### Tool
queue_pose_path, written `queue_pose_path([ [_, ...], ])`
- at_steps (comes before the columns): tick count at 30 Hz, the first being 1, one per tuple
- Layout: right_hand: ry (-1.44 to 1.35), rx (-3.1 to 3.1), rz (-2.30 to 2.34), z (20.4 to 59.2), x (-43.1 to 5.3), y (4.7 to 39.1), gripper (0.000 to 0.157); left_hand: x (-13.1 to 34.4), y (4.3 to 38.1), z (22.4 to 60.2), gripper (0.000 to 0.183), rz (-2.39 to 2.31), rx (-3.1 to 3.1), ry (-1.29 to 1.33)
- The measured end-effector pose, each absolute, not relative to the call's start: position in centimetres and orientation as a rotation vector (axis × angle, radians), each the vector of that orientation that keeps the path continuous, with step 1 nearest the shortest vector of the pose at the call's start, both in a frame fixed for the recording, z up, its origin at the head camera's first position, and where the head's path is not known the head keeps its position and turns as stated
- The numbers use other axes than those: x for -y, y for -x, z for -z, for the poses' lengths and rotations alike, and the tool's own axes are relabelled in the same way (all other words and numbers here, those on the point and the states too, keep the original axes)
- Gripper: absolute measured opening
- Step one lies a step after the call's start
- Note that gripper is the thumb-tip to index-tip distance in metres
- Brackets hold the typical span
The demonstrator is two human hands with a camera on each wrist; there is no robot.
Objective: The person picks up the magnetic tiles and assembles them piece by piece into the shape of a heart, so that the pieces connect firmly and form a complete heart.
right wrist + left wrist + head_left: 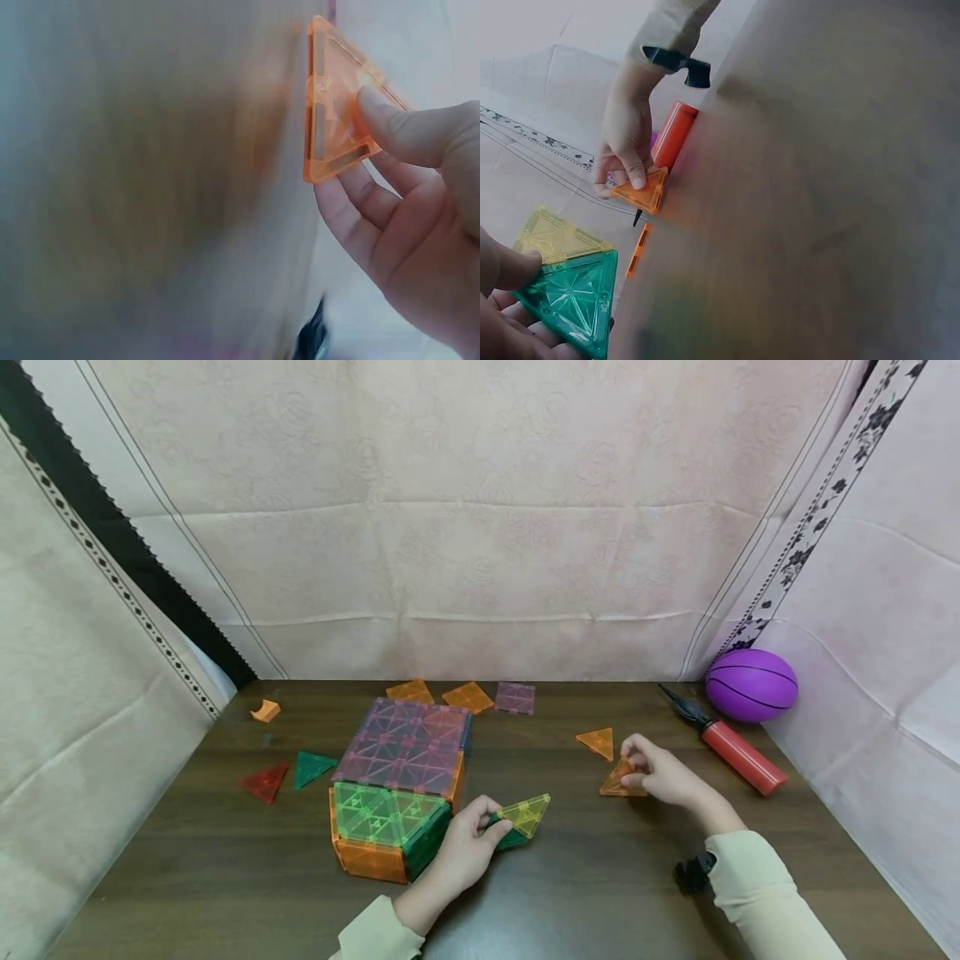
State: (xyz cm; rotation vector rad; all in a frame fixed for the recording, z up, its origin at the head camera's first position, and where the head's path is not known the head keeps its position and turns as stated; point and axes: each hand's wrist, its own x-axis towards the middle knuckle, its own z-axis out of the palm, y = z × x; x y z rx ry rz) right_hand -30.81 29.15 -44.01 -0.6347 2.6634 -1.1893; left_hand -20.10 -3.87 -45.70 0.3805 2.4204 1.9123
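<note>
My left hand [467, 847] pinches a yellow triangular magnetic tile [528, 812] together with a green triangular tile [574, 300], edge to edge, just right of the built block. My right hand [663, 771] pinches an orange triangular tile [341, 112] between thumb and fingers, tilted up close over the table. Another orange triangular tile [597, 742] lies flat just behind it. The built block of magnetic tiles [405, 747] has a purple top, a sloping green front face and orange and green sides.
Red [266, 782] and green triangular tiles [312, 768] lie left of the block, with a small orange piece [266, 711] behind. Two orange tiles [468, 697] and a purple square tile [515, 697] lie at the back. A red hand pump [742, 756] and a purple ball [752, 685] sit at right.
</note>
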Motion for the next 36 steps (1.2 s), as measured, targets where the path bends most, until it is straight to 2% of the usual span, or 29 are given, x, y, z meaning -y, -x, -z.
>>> queue_pose_path([
  [14, 0.959, -2.556, 1.169, 43.8, -21.7, 26.5, 0.018, 2.9, 20.8, 46.1, 0.010, -1.959, -2.451, -0.316],
  [23, 1.022, -2.603, 1.074, 44.4, -20.0, 25.9, 0.017, 2.7, 21.0, 46.5, 0.008, -1.901, -2.486, -0.320],
  [31, 1.071, -2.542, 1.126, 44.5, -19.4, 26.0, 0.005, 2.8, 21.1, 46.4, 0.006, -1.801, -2.555, -0.320],
  [36, 1.069, -2.545, 1.112, 44.4, -19.3, 26.1, 0.004, 2.9, 21.2, 46.3, 0.006, -1.744, -2.593, -0.348],
])
